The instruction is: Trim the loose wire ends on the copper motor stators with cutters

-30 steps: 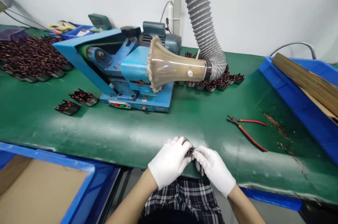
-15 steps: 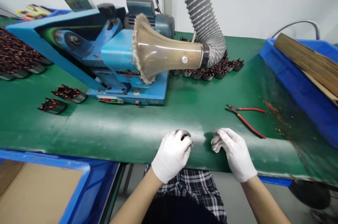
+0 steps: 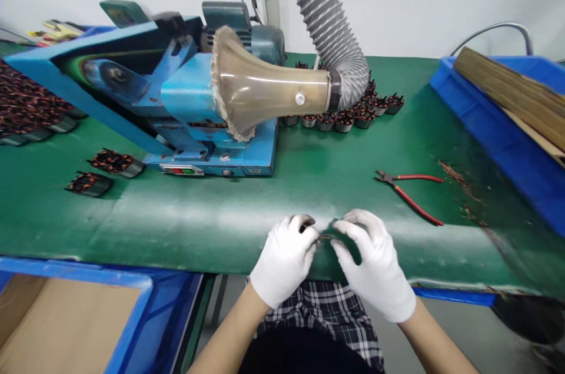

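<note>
Both my hands wear white gloves and meet at the near edge of the green table. My left hand is closed around a small dark wound coil part, mostly hidden in the fist. My right hand has its fingers curled and spread, with the fingertips close to thin wires that stick out of the part toward it. Whether they touch the wires is unclear.
A blue belt grinder with a horn-shaped dust hood and grey hose stands behind. Red-handled cutters lie to the right. Several wound coils lie at left and behind the hood. Blue bins sit at right and lower left.
My hands were together a second ago, then the right hand pulled away to the right. Now it has come back toward the left hand and the part. The view shifted slightly.
</note>
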`<state>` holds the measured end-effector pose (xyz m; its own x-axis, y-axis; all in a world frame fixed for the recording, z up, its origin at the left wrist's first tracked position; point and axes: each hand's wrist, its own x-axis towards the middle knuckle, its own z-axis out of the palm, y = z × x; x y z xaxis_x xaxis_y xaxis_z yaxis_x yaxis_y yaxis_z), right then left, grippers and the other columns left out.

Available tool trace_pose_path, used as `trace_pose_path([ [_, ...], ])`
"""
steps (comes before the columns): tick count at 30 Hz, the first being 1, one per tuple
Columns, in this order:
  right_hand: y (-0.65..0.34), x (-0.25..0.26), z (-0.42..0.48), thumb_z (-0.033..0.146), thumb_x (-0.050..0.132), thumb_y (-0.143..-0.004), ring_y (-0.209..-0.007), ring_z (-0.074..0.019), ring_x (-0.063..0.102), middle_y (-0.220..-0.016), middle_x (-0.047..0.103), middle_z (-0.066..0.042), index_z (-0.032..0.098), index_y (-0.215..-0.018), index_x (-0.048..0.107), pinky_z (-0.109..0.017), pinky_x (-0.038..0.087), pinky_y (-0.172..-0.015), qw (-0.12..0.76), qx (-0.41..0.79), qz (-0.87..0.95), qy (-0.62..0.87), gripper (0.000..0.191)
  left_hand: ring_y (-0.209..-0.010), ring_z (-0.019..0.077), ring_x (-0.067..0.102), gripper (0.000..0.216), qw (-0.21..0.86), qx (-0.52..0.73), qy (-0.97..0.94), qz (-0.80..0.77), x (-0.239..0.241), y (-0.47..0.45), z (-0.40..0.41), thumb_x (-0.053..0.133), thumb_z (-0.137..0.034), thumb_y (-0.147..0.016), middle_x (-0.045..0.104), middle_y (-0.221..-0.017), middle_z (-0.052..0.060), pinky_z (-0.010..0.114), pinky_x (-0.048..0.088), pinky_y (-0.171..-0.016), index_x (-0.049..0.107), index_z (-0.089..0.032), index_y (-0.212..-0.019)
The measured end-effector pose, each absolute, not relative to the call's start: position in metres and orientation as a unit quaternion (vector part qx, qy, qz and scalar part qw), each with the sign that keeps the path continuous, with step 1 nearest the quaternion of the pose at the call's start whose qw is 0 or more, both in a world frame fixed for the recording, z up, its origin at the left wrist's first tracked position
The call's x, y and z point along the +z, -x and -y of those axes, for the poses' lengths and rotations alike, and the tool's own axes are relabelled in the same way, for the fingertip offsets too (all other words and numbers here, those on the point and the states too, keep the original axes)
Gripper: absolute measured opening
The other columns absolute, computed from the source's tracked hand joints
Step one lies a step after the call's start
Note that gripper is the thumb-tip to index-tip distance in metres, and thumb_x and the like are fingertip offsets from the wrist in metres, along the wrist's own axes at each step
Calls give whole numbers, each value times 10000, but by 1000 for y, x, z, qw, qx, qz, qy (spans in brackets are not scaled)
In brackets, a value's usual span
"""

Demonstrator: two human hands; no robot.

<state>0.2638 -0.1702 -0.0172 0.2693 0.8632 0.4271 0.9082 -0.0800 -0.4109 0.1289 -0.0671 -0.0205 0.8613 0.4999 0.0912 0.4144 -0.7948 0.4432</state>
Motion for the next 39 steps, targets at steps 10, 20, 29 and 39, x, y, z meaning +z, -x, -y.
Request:
trace_pose_path([
  [10,-273,-30,152,82,314,-889,-544,-181,474,-685,501,-48,134,-848,555,-284,391,-494,131,-10,775,618,250,-991,220,489,124,261,121,-930,-228,-21,-127,66,462,-142,-812,499,-1098,63,385,429,-821,502,-193,-918],
  [20,-269,-40,152,103,262,-912,-534,-155,480,-696,484,-51,140,-972,595,-237,394,-480,265,-1,712,651,340,-1146,281,428,619,349,186,-866,-306,-41,-113,55,782,-207,-488,463,-1205,86,455,366,-961,497,-207,-1037],
  [29,-268,17,155,208,405,-894,-494,-128,434,-592,422,1,190,-733,647,-224,355,-454,351,157,649,656,291,-951,184,577,530,571,241,-710,-333,-16,-110,77,657,-104,-606,582,-1058,42,346,466,-868,484,-209,-1097],
  [39,-263,37,152,162,568,-784,-564,-126,467,-583,444,20,187,-617,655,-214,328,-486,341,342,568,667,190,-1118,230,458,537,390,291,-833,-263,16,-86,77,624,-65,-644,484,-1183,80,373,403,-946,491,-234,-1136],
])
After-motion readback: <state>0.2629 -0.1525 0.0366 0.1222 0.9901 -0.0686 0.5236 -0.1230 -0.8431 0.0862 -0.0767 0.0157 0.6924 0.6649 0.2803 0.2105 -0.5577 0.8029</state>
